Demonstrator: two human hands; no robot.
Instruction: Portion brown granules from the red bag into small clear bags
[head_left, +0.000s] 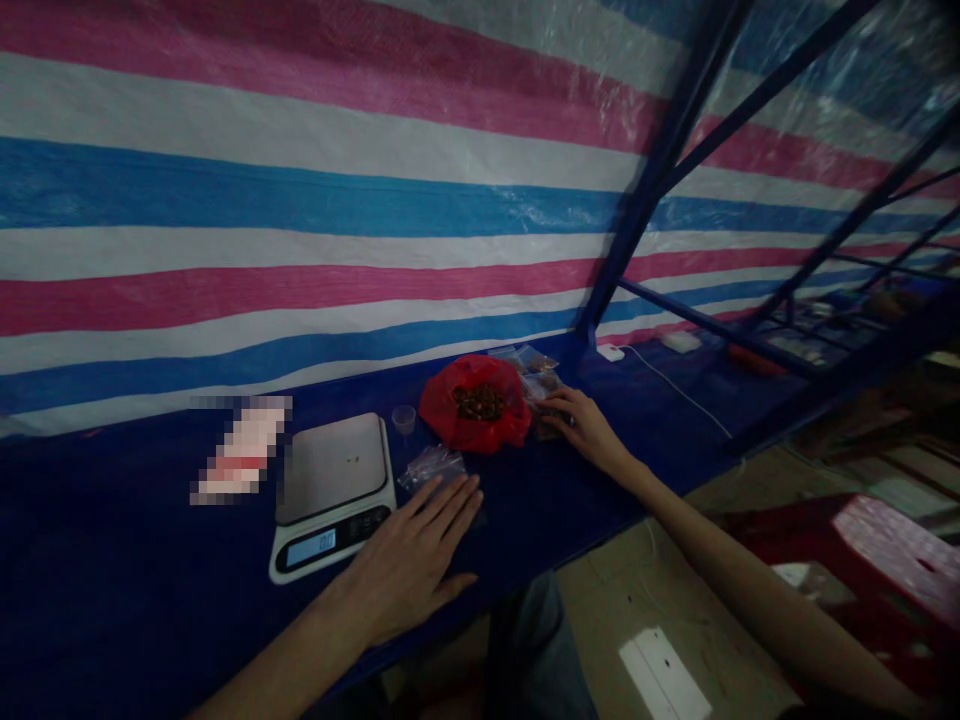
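My left hand [424, 550] lies flat and open, palm down, with its fingertips at some clear zip bags [435, 467] on the blue table. My right hand [581, 425] reaches to the right of a red plastic bag [437, 405], its fingers bent and closed on a small zip bag [549, 431] with brownish contents; the grip is partly hidden. Small brown dried pieces [480, 402] fill the open red bag. Behind my right hand lie more small filled zip bags [541, 366]. A white digital scale [334, 480], left of my left hand, reads 0.0, with a few tiny bits on its plate.
A small clear cup [403, 418] stands between the scale and the red bag. Left of the scale is a blurred-out item [244, 450]. Blue metal frame posts [637, 215] rise at the right, near a white cable [675, 385]. A striped plastic sheet [300, 200] hangs behind the table.
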